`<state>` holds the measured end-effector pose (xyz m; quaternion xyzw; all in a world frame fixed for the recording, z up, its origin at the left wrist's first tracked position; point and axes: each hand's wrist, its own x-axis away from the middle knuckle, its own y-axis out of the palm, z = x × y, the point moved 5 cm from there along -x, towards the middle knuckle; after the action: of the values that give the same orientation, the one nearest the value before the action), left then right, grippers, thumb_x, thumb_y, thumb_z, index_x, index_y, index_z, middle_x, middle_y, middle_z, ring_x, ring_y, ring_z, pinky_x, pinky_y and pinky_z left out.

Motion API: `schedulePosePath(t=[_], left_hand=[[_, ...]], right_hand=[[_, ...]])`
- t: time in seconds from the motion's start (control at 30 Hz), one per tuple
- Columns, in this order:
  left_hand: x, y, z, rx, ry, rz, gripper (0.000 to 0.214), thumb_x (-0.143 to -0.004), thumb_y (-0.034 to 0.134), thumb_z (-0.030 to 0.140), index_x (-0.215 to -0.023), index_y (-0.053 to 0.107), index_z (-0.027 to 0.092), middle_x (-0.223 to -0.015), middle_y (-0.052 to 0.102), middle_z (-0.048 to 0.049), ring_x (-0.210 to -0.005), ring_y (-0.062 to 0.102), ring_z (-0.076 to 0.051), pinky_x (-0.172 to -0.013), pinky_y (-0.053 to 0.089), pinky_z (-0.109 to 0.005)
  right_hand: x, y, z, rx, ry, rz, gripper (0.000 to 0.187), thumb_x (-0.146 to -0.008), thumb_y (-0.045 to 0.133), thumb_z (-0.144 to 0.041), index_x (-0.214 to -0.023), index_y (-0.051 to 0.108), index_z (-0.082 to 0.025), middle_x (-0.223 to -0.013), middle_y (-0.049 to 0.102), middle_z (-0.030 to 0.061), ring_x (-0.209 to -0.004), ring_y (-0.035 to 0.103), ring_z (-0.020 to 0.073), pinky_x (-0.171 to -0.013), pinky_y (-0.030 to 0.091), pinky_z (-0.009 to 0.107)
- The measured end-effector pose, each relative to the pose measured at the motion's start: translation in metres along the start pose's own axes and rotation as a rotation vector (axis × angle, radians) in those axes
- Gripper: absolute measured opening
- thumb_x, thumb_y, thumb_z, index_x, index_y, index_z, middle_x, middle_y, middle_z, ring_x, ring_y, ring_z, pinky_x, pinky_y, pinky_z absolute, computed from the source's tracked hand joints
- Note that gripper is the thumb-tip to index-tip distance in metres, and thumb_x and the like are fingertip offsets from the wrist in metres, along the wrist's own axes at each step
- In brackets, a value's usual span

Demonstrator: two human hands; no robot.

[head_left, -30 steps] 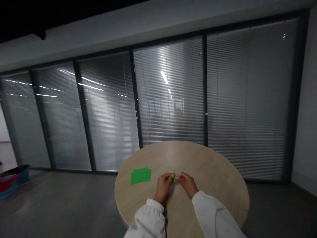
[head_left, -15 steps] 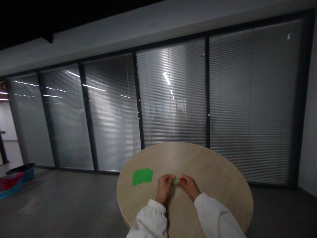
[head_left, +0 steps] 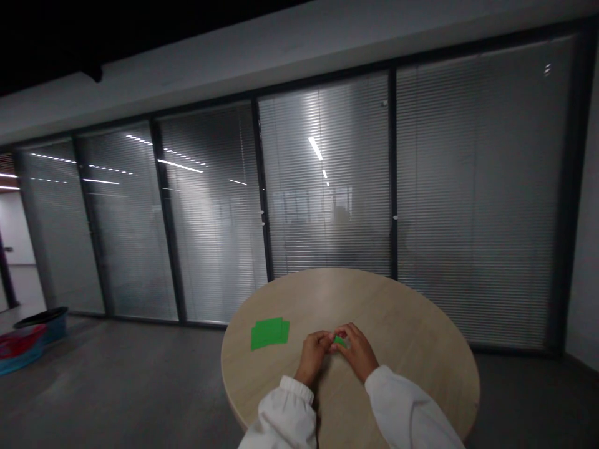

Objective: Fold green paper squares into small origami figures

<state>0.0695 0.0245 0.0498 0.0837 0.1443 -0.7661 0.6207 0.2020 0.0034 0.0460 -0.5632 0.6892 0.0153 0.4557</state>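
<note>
A small folded piece of green paper (head_left: 340, 341) is between my two hands over the round table, mostly covered by the fingers. My left hand (head_left: 312, 357) is closed, its thumb and fingertips pinching the paper's left end. My right hand (head_left: 359, 353) curls around the other side, with thumb and forefinger at the paper. The fingertips of both hands almost meet. To the left of my left hand, a few flat sheets of green paper (head_left: 269, 333) lie overlapping on the tabletop.
The round wooden table (head_left: 327, 290) has a pale top and a curved edge. Behind it runs a glass partition (head_left: 327, 237) with blinds and dark frames. On the floor at far left are a dark tub (head_left: 55, 327) and a red and blue container (head_left: 21, 349).
My right hand has shifted its fingers, rising slightly and arching over the green paper. More of the paper shows between the hands. My left hand stays nearly in place; the sheets have not moved.
</note>
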Motion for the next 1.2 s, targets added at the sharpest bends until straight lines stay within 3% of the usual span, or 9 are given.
schedulePosePath(t=[0.3, 0.43, 0.8, 1.2], left_hand=[[-0.003, 0.008, -0.01, 0.311, -0.029, -0.121, 0.053, -0.059, 0.078, 0.055, -0.086, 0.074, 0.01, -0.077, 0.073, -0.01, -0.067, 0.063, -0.018, -0.069, 0.049, -0.03], [-0.002, 0.005, -0.011, 0.391, -0.099, -0.084, 0.054, -0.054, 0.084, 0.048, -0.091, 0.073, 0.011, -0.079, 0.075, -0.0115, -0.069, 0.067, -0.02, -0.073, 0.052, -0.033], [-0.001, -0.001, -0.002, 0.389, -0.109, 0.017, 0.047, -0.046, 0.088, 0.045, -0.076, 0.075, 0.011, -0.069, 0.075, -0.008, -0.063, 0.067, -0.018, -0.067, 0.052, -0.029], [0.0, 0.0, 0.003, 0.362, -0.057, -0.004, 0.044, -0.053, 0.086, 0.045, -0.079, 0.078, 0.011, -0.076, 0.077, -0.0111, -0.067, 0.068, -0.02, -0.07, 0.054, -0.031]], right_hand=[[-0.001, -0.004, 0.006, -0.022, -0.01, 0.01, 0.023, -0.081, 0.06, -0.019, -0.101, 0.071, -0.025, -0.091, 0.067, 0.005, -0.089, 0.062, 0.022, -0.083, 0.05, 0.035], [-0.002, -0.006, 0.007, -0.142, -0.012, 0.043, 0.022, -0.084, 0.061, -0.028, -0.101, 0.073, -0.024, -0.092, 0.07, 0.0067, -0.088, 0.064, 0.0224, -0.082, 0.052, 0.035], [-0.006, -0.007, 0.009, -0.456, 0.119, 0.071, 0.033, -0.074, 0.069, -0.052, -0.086, 0.078, -0.023, -0.086, 0.074, 0.0091, -0.082, 0.068, 0.0254, -0.071, 0.054, 0.035], [-0.007, -0.006, 0.015, -0.582, 0.251, 0.047, 0.036, -0.063, 0.077, -0.053, -0.082, 0.079, -0.022, -0.087, 0.076, 0.0093, -0.085, 0.069, 0.0284, -0.082, 0.053, 0.04]])
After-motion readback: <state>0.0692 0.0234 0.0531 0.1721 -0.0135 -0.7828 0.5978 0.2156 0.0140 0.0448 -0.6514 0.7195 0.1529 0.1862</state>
